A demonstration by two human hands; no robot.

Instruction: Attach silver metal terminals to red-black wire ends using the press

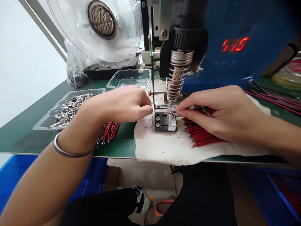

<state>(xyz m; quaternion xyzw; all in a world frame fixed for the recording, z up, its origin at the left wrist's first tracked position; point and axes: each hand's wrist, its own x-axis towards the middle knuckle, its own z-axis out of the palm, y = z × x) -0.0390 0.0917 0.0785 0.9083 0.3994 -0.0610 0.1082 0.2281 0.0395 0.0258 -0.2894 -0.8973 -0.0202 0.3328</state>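
My left hand (124, 103) is curled into a loose fist just left of a small metal jig (164, 121), fingertips pinched near its top edge; what they hold is too small to name. My right hand (216, 111) pinches a thin red wire (188, 112) and holds its tip at the jig, right under the soldering iron tip (171, 102) in its coiled spring guard. A bundle of red wires (202, 133) lies under my right palm on a white cloth (164, 147). A silver bangle (70, 152) circles my left wrist.
A clear tray of small metal terminals (68, 108) sits at left, with more red wires (109, 130) beside it. An empty clear tray (130, 78), a solder spool (101, 22) and a blue machine with a red display (234, 44) stand behind. Blue bins sit under the table.
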